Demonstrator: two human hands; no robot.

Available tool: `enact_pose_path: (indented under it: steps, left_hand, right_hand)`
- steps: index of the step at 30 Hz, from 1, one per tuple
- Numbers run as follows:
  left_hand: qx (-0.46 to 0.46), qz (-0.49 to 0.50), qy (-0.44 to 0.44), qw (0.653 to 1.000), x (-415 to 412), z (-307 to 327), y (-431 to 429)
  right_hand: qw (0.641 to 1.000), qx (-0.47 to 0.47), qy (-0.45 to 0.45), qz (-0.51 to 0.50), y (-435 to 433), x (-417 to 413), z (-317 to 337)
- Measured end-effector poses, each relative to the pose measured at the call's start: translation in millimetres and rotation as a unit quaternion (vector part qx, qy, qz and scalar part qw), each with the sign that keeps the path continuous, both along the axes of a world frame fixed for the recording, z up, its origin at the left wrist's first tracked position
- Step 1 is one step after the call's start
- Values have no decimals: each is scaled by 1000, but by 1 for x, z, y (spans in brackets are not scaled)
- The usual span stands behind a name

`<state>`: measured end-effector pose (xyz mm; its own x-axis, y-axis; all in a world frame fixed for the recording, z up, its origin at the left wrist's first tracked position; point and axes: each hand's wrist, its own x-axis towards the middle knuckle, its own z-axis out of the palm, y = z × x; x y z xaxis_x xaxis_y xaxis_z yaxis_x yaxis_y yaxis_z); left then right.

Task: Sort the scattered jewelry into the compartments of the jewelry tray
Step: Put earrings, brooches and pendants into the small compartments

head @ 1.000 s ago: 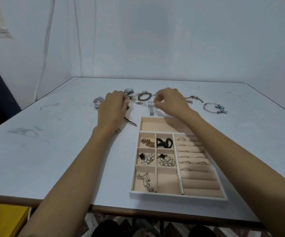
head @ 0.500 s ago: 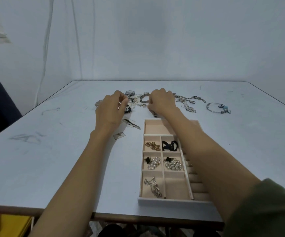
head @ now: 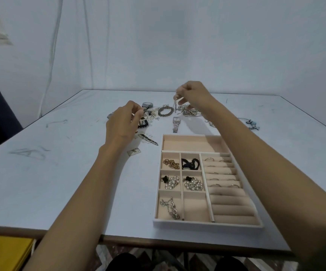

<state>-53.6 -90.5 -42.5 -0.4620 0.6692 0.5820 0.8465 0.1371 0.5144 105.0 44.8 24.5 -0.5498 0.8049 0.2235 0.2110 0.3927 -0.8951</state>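
A pale blue wall backs a white bench [head: 41,182] scuffed with grey marks. The jewelry tray [head: 207,225] lies at about 4 o'clock on the bench, its long axis running from the near edge toward the far side, slightly skewed.

Its wide far compartment [head: 191,142] holds nothing. Below it, the left block has six cells: a gold chain [head: 171,163], a black cord piece [head: 190,163], two pearl clusters with black clovers [head: 171,181] and [head: 193,183], and a silver chain [head: 171,208] in the near-left cell. The ring rolls [head: 228,200] on the right carry several rings in the farther slots.

The scattered jewelry [head: 158,114] sits at 12 o'clock beyond the tray. A silver watch [head: 175,124] lies there with its band pointing toward the tray, and a blue-charm bangle [head: 252,123] lies at 2 o'clock.

The right hand [head: 195,94] is raised above the pile, fingers pinched shut on a thin silver chain [head: 175,103] that hangs straight down. The left hand [head: 124,122] rests at the pile's left edge, fingers curled closed on a small dark piece [head: 146,110]; what it is cannot be made out.
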Motion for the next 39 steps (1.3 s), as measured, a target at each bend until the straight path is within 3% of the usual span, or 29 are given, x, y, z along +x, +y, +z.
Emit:
enact_pose_path:
  steps: [10, 21, 30, 39]
  left_hand:
    - [42, -114, -85, 989, 6, 10, -3]
    - [27, -181, -135, 974, 27, 25, -13]
    - [-126, -371, -228, 891, 63, 46, -61]
    - [-282, -499, -203, 794, 73, 43, -88]
  right_hand:
    - [975, -137, 164, 66, -42, 51, 28]
    - [960, -179, 149, 158, -85, 99, -9]
    - [971, -146, 99, 158, -94, 112, -14]
    - [970, -137, 98, 175, -95, 110, -15]
